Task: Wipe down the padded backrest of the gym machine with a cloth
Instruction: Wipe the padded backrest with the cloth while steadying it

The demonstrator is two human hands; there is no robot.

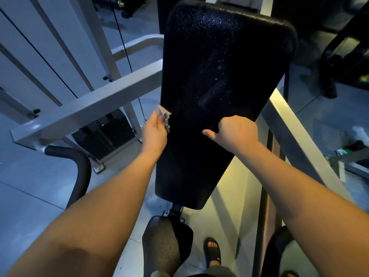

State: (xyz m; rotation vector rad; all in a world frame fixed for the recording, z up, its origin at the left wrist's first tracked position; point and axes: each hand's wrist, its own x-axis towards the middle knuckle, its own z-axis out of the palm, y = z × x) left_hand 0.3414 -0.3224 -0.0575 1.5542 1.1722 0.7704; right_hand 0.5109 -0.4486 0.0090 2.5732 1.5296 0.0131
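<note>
Pinches crumpled cloth (164, 115) in left hand (154, 132) at left edge of padded backrest (223, 62), long axis running up and away ahead; braces right hand (236, 131) on pad, fingers curled, thumb out, nothing visibly held.

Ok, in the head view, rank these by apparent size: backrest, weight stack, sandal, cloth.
1. padded backrest
2. weight stack
3. black sandal and cloth: too close to rank, since the cloth is bunched and partly hidden in the left hand.
</note>
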